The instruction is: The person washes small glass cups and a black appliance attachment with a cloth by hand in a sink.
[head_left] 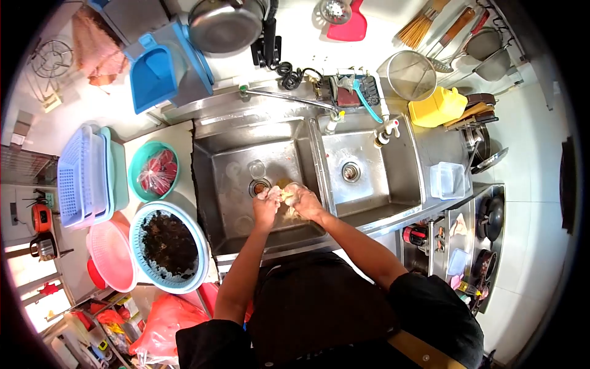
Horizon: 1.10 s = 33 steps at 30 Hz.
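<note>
Over the left basin of the steel sink (215, 212), my left hand (267, 208) and my right hand (305, 203) are close together. Between them is a pale, yellowish lump of raw meat (286, 194) that looks like chicken. Fingers of both hands are curled round it, and part hangs below my right hand. The basin drain (259, 186) lies just beyond my left hand, with a clear round shape (257, 168) behind it. A faucet (295, 98) reaches across the back of the sink.
Left of the sink stand a pale blue basket (201, 230) of dark, leafy-looking stuff, a green bowl (133, 175) with a bagged red item and a pink basin (110, 258). Right are a second basin (393, 178), a clear plastic tub (447, 180) and a yellow container (436, 107).
</note>
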### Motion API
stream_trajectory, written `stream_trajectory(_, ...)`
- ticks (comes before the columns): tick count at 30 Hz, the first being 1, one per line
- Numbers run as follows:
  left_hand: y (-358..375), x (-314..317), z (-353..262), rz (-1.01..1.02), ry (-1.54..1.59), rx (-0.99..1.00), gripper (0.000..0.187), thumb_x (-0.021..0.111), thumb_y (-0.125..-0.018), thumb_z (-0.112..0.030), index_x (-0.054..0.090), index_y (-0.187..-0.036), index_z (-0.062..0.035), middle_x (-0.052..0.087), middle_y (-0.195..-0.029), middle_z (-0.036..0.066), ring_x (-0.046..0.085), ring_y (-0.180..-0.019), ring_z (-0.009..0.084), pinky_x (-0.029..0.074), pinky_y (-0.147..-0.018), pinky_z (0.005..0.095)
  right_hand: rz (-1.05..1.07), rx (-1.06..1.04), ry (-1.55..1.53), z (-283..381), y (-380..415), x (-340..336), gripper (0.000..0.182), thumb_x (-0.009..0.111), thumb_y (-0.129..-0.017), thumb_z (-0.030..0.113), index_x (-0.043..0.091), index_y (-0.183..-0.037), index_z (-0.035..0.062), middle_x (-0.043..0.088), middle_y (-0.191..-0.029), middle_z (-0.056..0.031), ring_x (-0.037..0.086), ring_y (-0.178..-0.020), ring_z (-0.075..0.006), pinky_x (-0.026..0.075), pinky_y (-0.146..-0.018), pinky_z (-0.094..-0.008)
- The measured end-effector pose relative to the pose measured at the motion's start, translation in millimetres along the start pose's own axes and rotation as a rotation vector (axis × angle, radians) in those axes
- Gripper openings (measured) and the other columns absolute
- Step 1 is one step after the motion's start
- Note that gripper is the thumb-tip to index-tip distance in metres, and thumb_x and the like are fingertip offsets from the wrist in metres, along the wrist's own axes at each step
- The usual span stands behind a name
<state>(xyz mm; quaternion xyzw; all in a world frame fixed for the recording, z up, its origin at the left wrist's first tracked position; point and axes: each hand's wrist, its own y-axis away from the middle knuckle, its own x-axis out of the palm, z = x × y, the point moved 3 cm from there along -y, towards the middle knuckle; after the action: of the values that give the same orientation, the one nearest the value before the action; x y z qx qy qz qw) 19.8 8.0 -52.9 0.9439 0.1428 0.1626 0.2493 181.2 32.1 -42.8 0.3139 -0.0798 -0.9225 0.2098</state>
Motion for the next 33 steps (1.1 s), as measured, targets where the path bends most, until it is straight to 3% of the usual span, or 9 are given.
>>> stream_trajectory(3,5.4,-2.7,-20.1,0.074,-0.256,0.11,0.021,0.063,-0.093,-0.023,0.072,-0.095,-0.0039,0.065,-0.068,0.001,0.051,-0.05,0.0051,0.035,-0.042,0.0221,0.111,0.106,0.063,17.5,-12.0,-11.3,0.042,0.059,-0.077,0.01,0.066,-0.119,0.0141,0.068,-0.108,-0.0177,0.066,-0.101,-0.0324,0.051,-0.091,-0.0358)
stream_trajectory(9,20.3,-7.8,-45.7,0.083,-0.328,0.057,0.018,0.061,-0.093,-0.017,0.071,-0.095,-0.0017,0.064,-0.068,0.001,0.053,-0.053,0.0046,0.04,-0.043,0.0231,-0.152,0.083,0.086,39.0,-15.8,-31.5,0.029,0.063,-0.075,0.011,0.071,-0.103,0.0052,0.068,-0.093,-0.0246,0.065,-0.093,-0.0418,0.053,-0.085,-0.0441)
stream_trajectory(11,20.8,-8.0,-64.5,0.147,-0.595,0.068,0.017,0.061,-0.091,-0.013,0.071,-0.098,-0.0017,0.068,-0.072,0.008,0.063,-0.06,0.0147,0.048,-0.052,0.0311,-0.318,0.067,0.034,37.2,-13.9,-34.5,0.03,0.061,-0.076,0.008,0.071,-0.104,0.007,0.071,-0.094,-0.0182,0.07,-0.088,-0.0323,0.054,-0.083,-0.0384)
stream_trajectory(14,16.1,-5.6,-62.5,0.145,-1.019,0.502,0.017,0.064,-0.086,-0.013,0.071,-0.099,-0.0033,0.071,-0.082,0.015,0.068,-0.072,0.0279,0.052,-0.065,0.0375,-0.533,0.112,-0.148,44.2,-12.1,-38.0,0.033,0.06,-0.075,0.004,0.07,-0.107,0.0053,0.071,-0.093,-0.0193,0.07,-0.089,-0.0323,0.054,-0.083,-0.0371)
stream_trajectory(15,20.7,1.3,-68.0,0.179,-1.019,0.332,0.022,0.063,-0.082,-0.009,0.071,-0.102,-0.0052,0.07,-0.089,0.019,0.067,-0.086,0.036,0.051,-0.079,0.0413,-0.582,0.145,-0.236,47.2,-12.0,-38.4,0.035,0.059,-0.075,0.003,0.07,-0.108,0.0046,0.071,-0.093,-0.0204,0.07,-0.09,-0.0331,0.054,-0.083,-0.0368)
stream_trajectory(18,23.7,11.3,-65.5,0.183,-0.918,0.323,0.022,0.063,-0.083,-0.009,0.071,-0.103,-0.0052,0.07,-0.089,0.019,0.068,-0.086,0.0343,0.051,-0.079,0.0407,-0.677,0.084,-0.592,22.6,-26.0,-23.8,0.029,0.061,-0.083,0.004,0.069,-0.111,0.0021,0.073,-0.097,-0.0107,0.069,-0.088,-0.0176,0.054,-0.081,-0.0298)
stream_trajectory(24,16.8,-2.7,-74.1,0.154,-1.001,0.249,0.024,0.064,-0.085,-0.016,0.069,-0.105,-0.0037,0.071,-0.093,0.02,0.067,-0.091,0.0362,0.052,-0.082,0.0404,-0.166,0.085,-0.749,4.7,-26.7,-36.1,0.027,0.06,-0.085,0.0,0.069,-0.111,0.0021,0.072,-0.1,-0.0072,0.066,-0.091,-0.0128,0.052,-0.083,-0.027)
stream_trajectory(28,35.7,2.2,-103.2,0.135,-1.232,0.175,0.028,0.064,-0.086,-0.024,0.07,-0.111,-0.013,0.07,-0.101,0.019,0.066,-0.098,0.0362,0.051,-0.087,0.0458,0.079,-0.076,-0.241,35.5,-25.8,-65.9,0.033,0.064,-0.084,0.001,0.066,-0.116,0.006,0.069,-0.102,-0.0037,0.064,-0.096,-0.0121,0.051,-0.086,-0.0277)
stream_trajectory(33,37.2,10.2,-108.5,0.283,-1.41,0.366,0.022,0.063,-0.082,-0.017,0.07,-0.102,-0.011,0.07,-0.094,0.02,0.065,-0.091,0.0396,0.051,-0.082,0.0478,0.332,-0.142,0.442,56.6,-33.4,-63.2,0.038,0.058,-0.072,0.011,0.065,-0.108,0.0034,0.068,-0.103,-0.0211,0.063,-0.102,-0.041,0.049,-0.092,-0.0431)
